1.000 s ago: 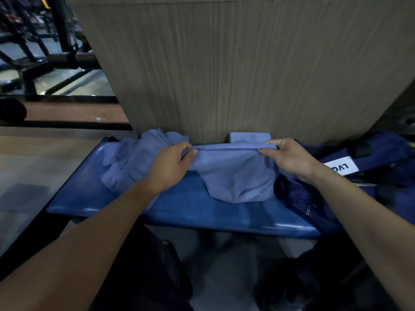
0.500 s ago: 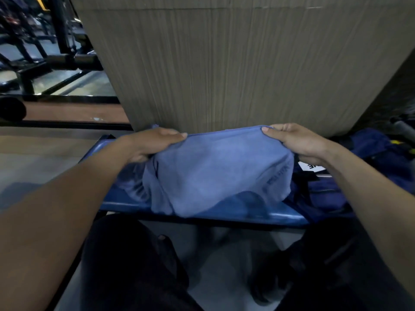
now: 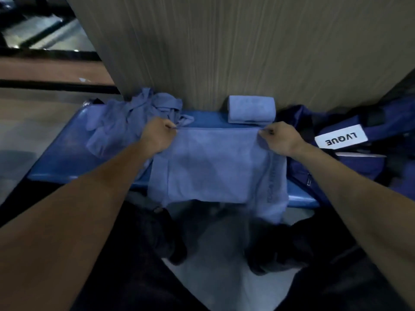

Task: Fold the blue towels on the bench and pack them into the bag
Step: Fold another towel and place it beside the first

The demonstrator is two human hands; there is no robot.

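Observation:
A blue towel (image 3: 215,167) lies spread over the middle of the blue bench (image 3: 62,162), its near part hanging off the front edge. My left hand (image 3: 157,138) pinches its far left corner and my right hand (image 3: 280,138) pinches its far right corner, the far edge pulled straight between them. A folded blue towel (image 3: 251,108) sits behind it against the wall. A crumpled heap of blue towels (image 3: 130,117) lies on the bench at the left. The dark blue bag (image 3: 350,140) with a white label reading LVQUE lies at the bench's right end.
A ribbed beige wall panel (image 3: 224,48) rises right behind the bench. Wooden floor and dark metal gym frames (image 3: 33,30) lie to the left. My dark trousers and shoes (image 3: 173,239) stand on the grey floor just before the bench.
The towel was held bunched up in the air between my hands. It has come down and now lies flat on the bench with its far edge stretched straight.

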